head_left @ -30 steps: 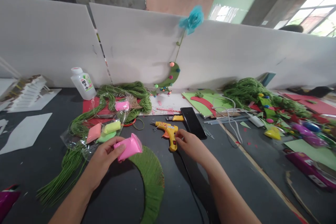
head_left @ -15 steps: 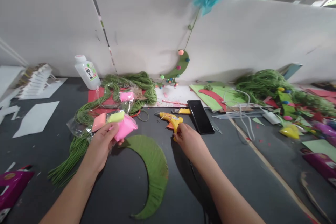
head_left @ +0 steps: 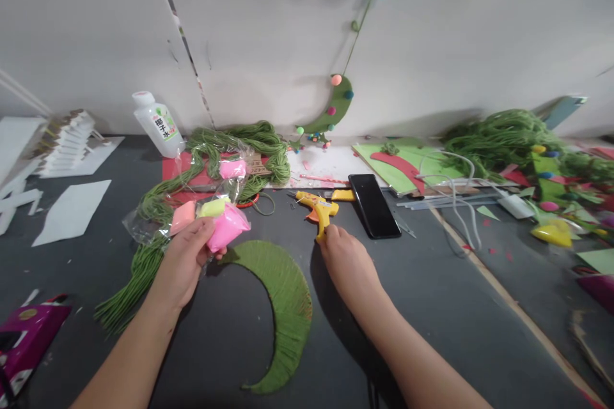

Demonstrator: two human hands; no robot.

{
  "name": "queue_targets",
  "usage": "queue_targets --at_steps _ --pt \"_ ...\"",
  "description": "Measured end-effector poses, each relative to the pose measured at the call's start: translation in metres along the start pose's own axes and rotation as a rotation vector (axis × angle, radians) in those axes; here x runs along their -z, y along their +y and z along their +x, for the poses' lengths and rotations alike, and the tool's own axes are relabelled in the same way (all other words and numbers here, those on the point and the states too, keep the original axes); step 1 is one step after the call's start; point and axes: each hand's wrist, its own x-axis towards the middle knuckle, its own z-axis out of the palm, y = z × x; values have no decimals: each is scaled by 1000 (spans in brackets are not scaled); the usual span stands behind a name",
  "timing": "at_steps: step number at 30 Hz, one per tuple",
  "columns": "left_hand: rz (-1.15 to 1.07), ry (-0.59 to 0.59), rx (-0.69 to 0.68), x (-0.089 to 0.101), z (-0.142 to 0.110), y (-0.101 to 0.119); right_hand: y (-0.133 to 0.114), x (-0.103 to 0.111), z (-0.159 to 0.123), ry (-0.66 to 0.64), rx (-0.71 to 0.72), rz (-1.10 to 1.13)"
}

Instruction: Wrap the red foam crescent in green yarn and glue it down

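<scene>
My left hand (head_left: 185, 262) pinches a bright pink packet of soft modelling clay (head_left: 227, 227) in clear wrap. Yellow (head_left: 212, 207) and orange (head_left: 183, 216) packets lie against it, among crinkled clear plastic. My right hand (head_left: 348, 262) has its fingers closed at the lower end of the handle of a yellow hot glue gun (head_left: 320, 209), which lies on the table with its nozzle pointing left. Between my hands rests a crescent wrapped in green cord (head_left: 290, 300); its upper tip is beside my left fingers.
A black phone (head_left: 374, 208) and a yellow-handled cutter (head_left: 343, 194) lie beside the glue gun. Green cord bundles (head_left: 261, 140), a bottle (head_left: 159, 126) and a white cable (head_left: 455, 192) sit further back. A decorated crescent (head_left: 341, 102) hangs against the white partition (head_left: 268, 32).
The view has tipped downward slightly. My right hand has slid a little toward me along the glue gun's handle. My left hand keeps the pink packet in nearly the same place.
</scene>
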Motion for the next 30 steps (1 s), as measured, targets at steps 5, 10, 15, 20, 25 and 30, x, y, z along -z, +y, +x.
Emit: queue_targets --at_steps 5,10,15,20,25,30 --pt "-6 -12 2 -1 -3 2 -4 -3 0 46 10 -8" --pt "-28 -6 -20 3 -2 5 -11 11 -11 126 244 36" --pt "-40 -11 -37 7 -1 7 -31 2 -25 -30 861 219" --pt "-15 -25 -24 5 -3 9 -31 -8 -19 48 626 274" --pt "72 -131 63 -9 -12 3 -24 9 -18 90 418 876" --pt "215 -332 130 -26 -25 -6 -24 20 -24 -121 211 1257"
